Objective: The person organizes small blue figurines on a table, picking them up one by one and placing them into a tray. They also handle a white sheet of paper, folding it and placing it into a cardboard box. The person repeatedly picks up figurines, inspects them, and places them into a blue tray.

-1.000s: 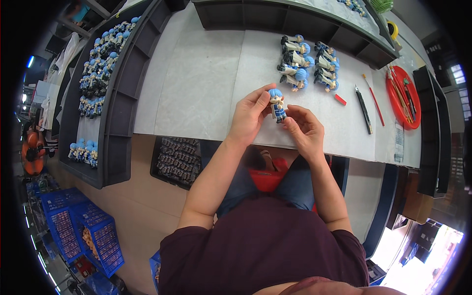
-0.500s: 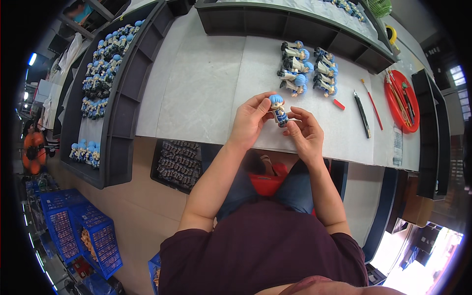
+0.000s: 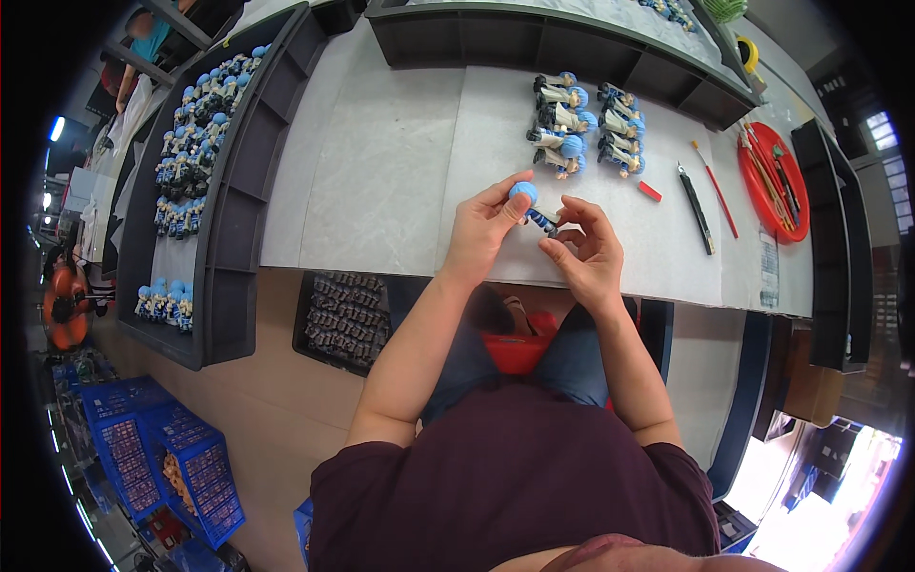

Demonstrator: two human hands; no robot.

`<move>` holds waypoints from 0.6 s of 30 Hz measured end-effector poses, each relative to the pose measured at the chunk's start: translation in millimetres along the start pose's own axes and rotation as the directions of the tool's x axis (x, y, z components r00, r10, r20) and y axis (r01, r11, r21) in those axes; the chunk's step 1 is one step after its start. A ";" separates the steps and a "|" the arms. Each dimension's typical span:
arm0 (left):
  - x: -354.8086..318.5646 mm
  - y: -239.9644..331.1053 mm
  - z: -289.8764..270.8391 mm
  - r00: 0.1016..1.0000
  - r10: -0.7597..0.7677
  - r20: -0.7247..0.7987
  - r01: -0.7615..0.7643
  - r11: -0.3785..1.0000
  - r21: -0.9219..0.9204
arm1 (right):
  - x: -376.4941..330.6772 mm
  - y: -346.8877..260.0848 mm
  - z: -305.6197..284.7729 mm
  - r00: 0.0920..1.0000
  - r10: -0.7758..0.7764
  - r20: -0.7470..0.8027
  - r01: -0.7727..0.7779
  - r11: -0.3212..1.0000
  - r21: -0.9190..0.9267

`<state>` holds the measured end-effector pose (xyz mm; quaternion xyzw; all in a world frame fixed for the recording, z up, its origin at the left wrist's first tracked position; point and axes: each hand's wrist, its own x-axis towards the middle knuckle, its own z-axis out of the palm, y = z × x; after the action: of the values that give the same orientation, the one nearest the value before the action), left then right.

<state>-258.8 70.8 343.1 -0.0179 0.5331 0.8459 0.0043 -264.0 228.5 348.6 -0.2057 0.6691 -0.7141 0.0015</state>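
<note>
A small figurine with light blue hair and a blue and white outfit is held over the front of the table. My left hand is closed around its head and upper body, thumb on top. At the figurine's feet, the thumb and fingertips of my right hand come together on its dark shoes; the other fingers are curled loosely. Just beyond my hands lie two columns of similar blue-haired figurines, a left column and a right column, on their sides on the white tabletop.
A grey tray of figurines stands left, another grey tray at the back. To the right lie a red cap, a black pen-like tool, a thin red brush and a red dish of tools. Blue crates sit lower left.
The figurine has turned in my hands, its face now away and its body slanting to the right. My right thumb has shifted left and down. The view has moved slightly.
</note>
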 end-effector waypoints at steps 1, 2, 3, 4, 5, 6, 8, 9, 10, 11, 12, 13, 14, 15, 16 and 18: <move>-0.2 -0.2 -0.2 1.000 0.013 -0.001 -0.013 0.999 -0.042 | 0.6 0.3 0.1 1.000 -0.017 0.001 0.017 1.000 -0.003; -0.6 -0.3 -0.2 1.000 0.026 -0.002 -0.026 0.996 -0.083 | 1.3 -0.2 0.2 1.000 -0.027 -0.009 0.027 1.000 -0.015; -0.6 -0.3 0.2 0.999 0.038 -0.004 -0.038 0.991 -0.125 | 2.2 -1.3 0.2 0.999 -0.037 -0.018 0.037 0.999 -0.026; -0.9 0.0 -0.2 0.999 0.046 0.006 -0.044 0.988 -0.147 | 2.5 -1.2 1.0 0.999 -0.047 -0.025 0.046 0.998 -0.035; -1.2 0.7 -0.2 0.998 0.054 0.016 -0.050 0.984 -0.169 | 2.5 -0.3 1.5 0.999 0.000 -0.039 0.000 1.000 0.004; -1.4 1.3 -0.4 0.998 0.062 0.026 -0.055 0.980 -0.191 | 2.2 0.8 2.0 0.998 0.047 -0.051 -0.045 0.998 0.043; -0.5 2.4 0.4 0.996 0.073 0.042 -0.063 0.977 -0.202 | 1.6 1.5 1.5 0.992 0.107 -0.067 -0.101 0.992 0.075; -0.1 3.0 0.9 0.996 0.078 0.050 -0.066 0.976 -0.208 | 1.3 1.6 1.1 0.991 0.118 -0.070 -0.113 0.991 0.069; -0.5 3.3 1.0 0.995 0.083 0.056 -0.070 0.976 -0.208 | 0.9 2.3 1.3 0.989 0.129 -0.069 -0.125 0.990 0.064; -1.1 3.7 1.2 0.994 0.087 0.063 -0.073 0.975 -0.208 | 0.8 2.5 1.6 0.991 0.116 -0.073 -0.112 0.992 0.059; -1.5 4.0 1.4 0.993 0.092 0.069 -0.076 0.975 -0.208 | 1.0 2.4 2.0 0.992 0.102 -0.076 -0.098 0.994 0.053; -1.5 4.4 1.6 0.992 0.097 0.078 -0.079 0.975 -0.210 | 1.2 2.2 2.0 0.993 0.088 -0.080 -0.085 0.995 0.046; -1.4 4.8 1.7 0.991 0.102 0.086 -0.081 0.974 -0.211 | 1.2 2.4 1.8 0.994 0.080 -0.078 -0.077 0.996 0.043; -1.4 5.1 1.8 0.990 0.106 0.094 -0.084 0.973 -0.213 | 1.1 2.8 1.6 0.994 0.072 -0.076 -0.069 0.997 0.040; -1.3 5.2 1.9 0.990 0.106 0.096 -0.084 0.975 -0.208 | 1.2 3.2 1.4 0.995 0.062 -0.075 -0.060 0.998 0.034; -1.7 5.1 2.0 0.989 0.106 0.100 -0.085 0.977 -0.197 | 0.7 4.8 1.7 0.994 0.058 -0.094 -0.057 0.998 0.016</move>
<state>-257.2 70.4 348.6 0.0540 0.4479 0.8924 -0.0087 -265.5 226.1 344.2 -0.1524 0.6693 -0.7271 -0.0083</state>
